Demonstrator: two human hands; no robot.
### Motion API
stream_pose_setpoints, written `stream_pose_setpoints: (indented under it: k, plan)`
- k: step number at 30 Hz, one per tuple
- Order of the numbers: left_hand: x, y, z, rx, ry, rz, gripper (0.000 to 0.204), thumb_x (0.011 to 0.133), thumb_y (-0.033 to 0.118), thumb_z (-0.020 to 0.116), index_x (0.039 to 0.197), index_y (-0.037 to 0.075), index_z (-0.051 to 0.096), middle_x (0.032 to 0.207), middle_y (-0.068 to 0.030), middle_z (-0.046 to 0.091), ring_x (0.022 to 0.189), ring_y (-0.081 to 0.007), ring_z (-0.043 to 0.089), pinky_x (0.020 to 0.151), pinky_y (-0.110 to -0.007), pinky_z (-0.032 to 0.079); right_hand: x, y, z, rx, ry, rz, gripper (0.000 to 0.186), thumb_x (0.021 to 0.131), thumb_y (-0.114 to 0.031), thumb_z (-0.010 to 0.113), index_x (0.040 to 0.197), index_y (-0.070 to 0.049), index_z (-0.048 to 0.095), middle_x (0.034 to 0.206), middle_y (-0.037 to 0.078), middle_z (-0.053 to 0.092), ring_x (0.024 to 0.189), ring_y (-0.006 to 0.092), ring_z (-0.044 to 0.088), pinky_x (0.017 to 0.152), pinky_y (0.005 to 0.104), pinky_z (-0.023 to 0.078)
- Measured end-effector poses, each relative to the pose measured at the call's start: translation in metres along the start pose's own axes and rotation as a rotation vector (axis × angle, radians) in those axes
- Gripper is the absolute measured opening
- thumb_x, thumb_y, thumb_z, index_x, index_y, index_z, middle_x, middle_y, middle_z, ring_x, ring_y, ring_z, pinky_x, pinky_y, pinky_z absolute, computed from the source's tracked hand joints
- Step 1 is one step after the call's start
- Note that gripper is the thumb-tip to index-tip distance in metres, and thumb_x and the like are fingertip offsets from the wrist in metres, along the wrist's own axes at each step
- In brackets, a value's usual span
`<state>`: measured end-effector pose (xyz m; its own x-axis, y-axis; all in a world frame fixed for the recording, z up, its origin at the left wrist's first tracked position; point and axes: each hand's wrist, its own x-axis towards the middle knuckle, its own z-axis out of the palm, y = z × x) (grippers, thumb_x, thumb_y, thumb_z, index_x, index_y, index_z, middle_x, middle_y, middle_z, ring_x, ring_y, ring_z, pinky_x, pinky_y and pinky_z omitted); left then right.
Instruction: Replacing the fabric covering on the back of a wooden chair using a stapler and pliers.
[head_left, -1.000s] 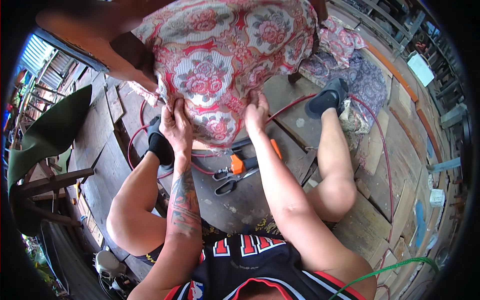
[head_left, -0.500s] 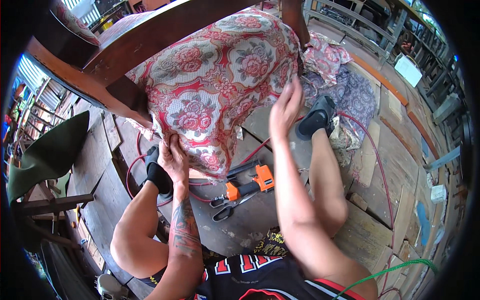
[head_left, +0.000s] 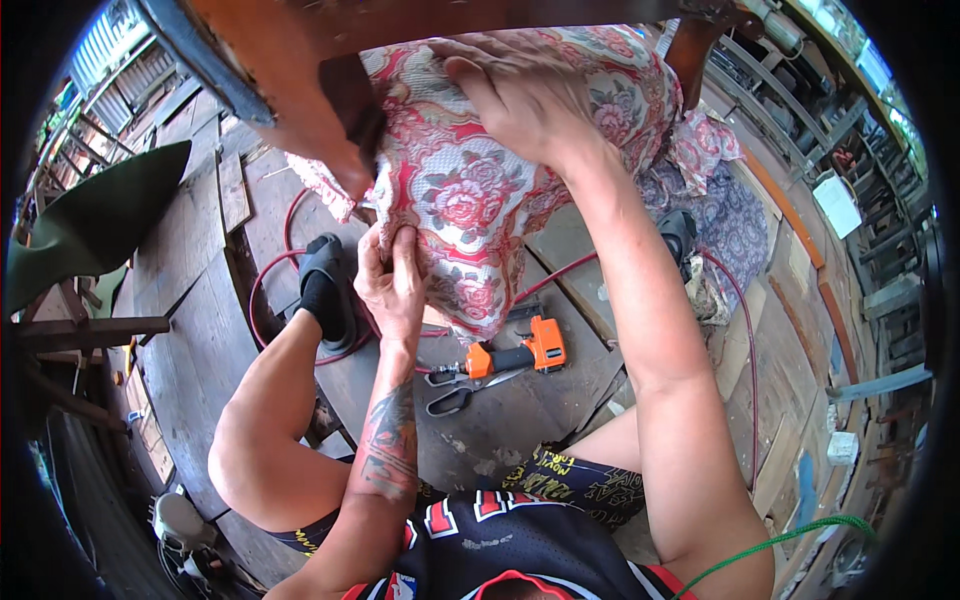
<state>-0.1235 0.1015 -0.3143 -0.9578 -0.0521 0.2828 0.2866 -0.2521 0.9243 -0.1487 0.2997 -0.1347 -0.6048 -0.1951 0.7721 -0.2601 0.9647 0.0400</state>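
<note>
A pink and white floral fabric (head_left: pixel 467 200) hangs beneath the brown wooden rail and leg of a piece of furniture (head_left: pixel 300 110). My left hand (head_left: pixel 393 265) pinches the fabric's edge just below the left wooden leg. My right hand (head_left: pixel 515 100) lies on the fabric up under the rail with its fingers stretched out; some fingertips are hard to make out. On the boards below the fabric sit an orange and black nail or staple gun (head_left: pixel 530 345) and scissors with dark handles (head_left: pixel 448 402), partly under the tool.
A red hose (head_left: pixel 748 350) winds over uneven floorboards (head_left: pixel 200 330). A dark green curved panel (head_left: pixel 95 220) leans on wooden pieces at left. Patterned grey-purple cloth (head_left: pixel 735 240) lies at right, near a white box (head_left: pixel 835 215). Stacked frames line the right side; a small motor (head_left: pixel 180 520) sits lower left.
My right hand has left the fabric's lower edge and moved up onto its upper part under the rail. My left hand still holds the edge, slightly farther right and higher.
</note>
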Motion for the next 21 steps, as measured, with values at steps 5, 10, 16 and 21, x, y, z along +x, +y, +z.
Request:
stream_pose_setpoints:
  k: [5,10,16,21]
  plan:
    - [-0.012,0.015,0.023,0.123,0.197,0.365,0.05,0.095,0.008,0.071,0.14,0.002,0.049,0.131,-0.0109,0.056,0.109,-0.0153,0.061,0.095,-0.029,0.049,-0.012,-0.01,0.0,-0.057,0.028,-0.123,0.039,0.102,-0.039,0.044,0.127,-0.024,0.07,0.138,0.0,0.063,0.133,0.026,0.053,0.114,0.047,0.032]
    - [-0.012,0.031,0.041,0.286,0.345,0.466,0.053,0.086,0.009,0.081,0.133,0.003,0.057,0.124,-0.013,0.062,0.11,-0.0242,0.062,0.095,-0.035,0.05,-0.018,-0.021,-0.006,-0.074,-0.046,-0.173,0.046,0.106,-0.047,0.037,0.143,-0.027,0.057,0.143,0.001,0.059,0.13,0.0321,0.052,0.113,0.0493,0.029]
    - [0.001,0.047,0.051,0.241,0.381,0.369,0.038,0.09,0.016,0.079,0.123,0.002,0.066,0.115,-0.0103,0.066,0.105,-0.0182,0.064,0.092,-0.03,0.051,-0.019,-0.021,-0.006,-0.114,-0.088,-0.182,0.048,0.107,-0.047,0.034,0.148,-0.028,0.051,0.148,0.002,0.054,0.134,0.0318,0.049,0.115,0.0503,0.027]
    - [0.008,0.044,0.047,-0.081,0.35,0.205,0.016,0.094,0.015,0.075,0.098,0.001,0.069,0.086,-0.0028,0.067,0.075,-0.0086,0.057,0.07,-0.025,0.049,-0.021,-0.024,-0.003,-0.15,-0.08,-0.175,0.048,0.106,-0.048,0.036,0.147,-0.027,0.051,0.148,0.002,0.053,0.134,0.0319,0.048,0.114,0.0524,0.028]
